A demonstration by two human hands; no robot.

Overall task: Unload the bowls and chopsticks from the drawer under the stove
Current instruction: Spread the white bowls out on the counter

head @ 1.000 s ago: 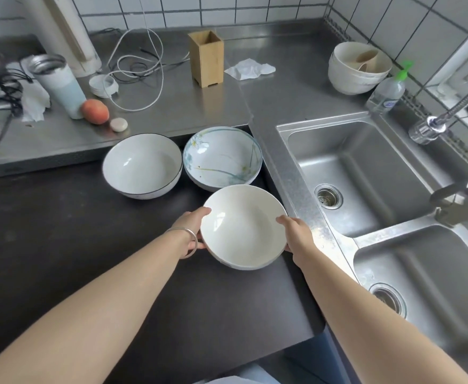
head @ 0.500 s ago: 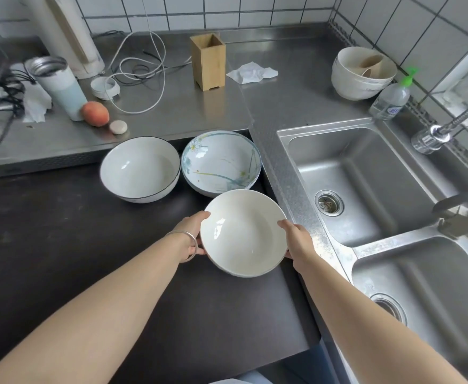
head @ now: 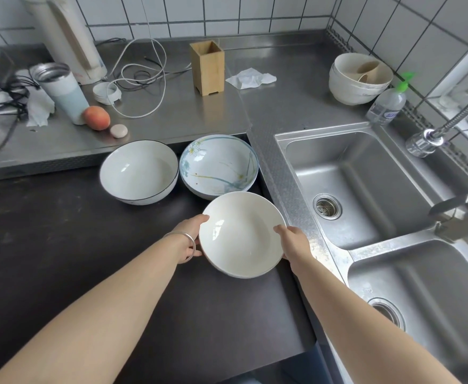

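A plain white round ceramic bowl [head: 242, 234] is held at opposite rims by the left hand [head: 189, 237] and right hand [head: 294, 242], fingers curled round its edges, over the dark worktop [head: 61, 231]. Behind it, a black-rimmed white bowl [head: 139, 171] and a floral-patterned bowl [head: 218, 165] are set side by side.

left hand [head: 187, 239]: arm outstretched, gripping | right hand [head: 295, 242]: arm outstretched, gripping

No legible text anywhere.
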